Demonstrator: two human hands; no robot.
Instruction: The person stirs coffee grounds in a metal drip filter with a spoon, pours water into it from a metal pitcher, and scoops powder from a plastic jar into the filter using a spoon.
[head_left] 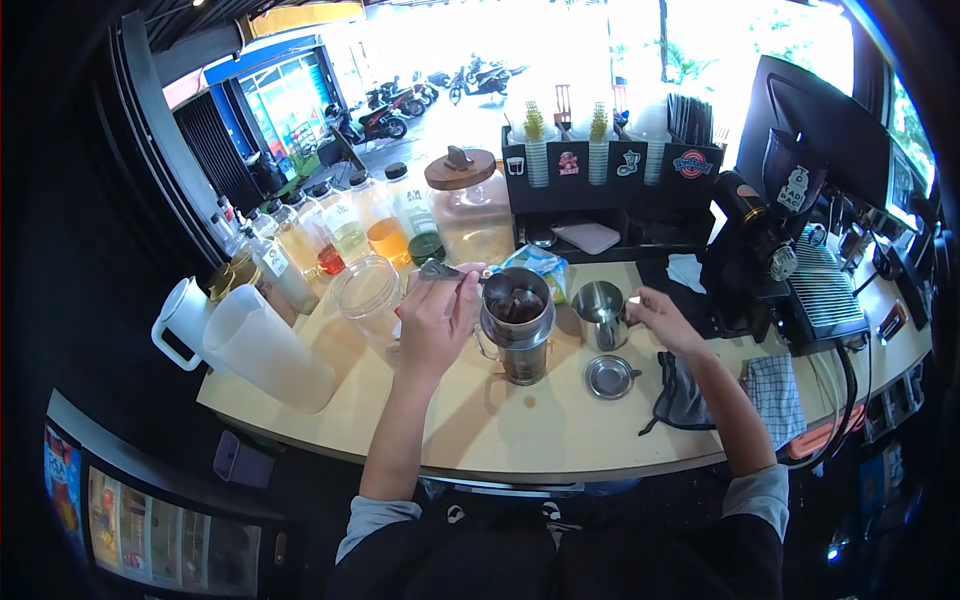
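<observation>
My left hand (432, 315) grips the handle of a dark spoon (497, 288), whose bowl is over the mouth of a metal filter cup (520, 310). Something dark and wet-looking fills the inside of that cup. Below it stands a clear glass mug (525, 360) with brown contents. Fingers of my right hand (662, 320) are closed around the handle of a steel pitcher (602, 330), just right of the mug; whether its base touches the table cannot be seen clearly. A round metal lid (610, 378) lies in front of the pitcher.
Left stand a clear lidded jar (365, 300), a frosted pitcher (265, 345) and several syrup bottles (385, 235). Behind are a blue-green packet (545, 268), a wooden-lidded glass jar (470, 215) and a black cup rack (610, 190). Cloths (775, 395) and an espresso machine (825, 290) are right.
</observation>
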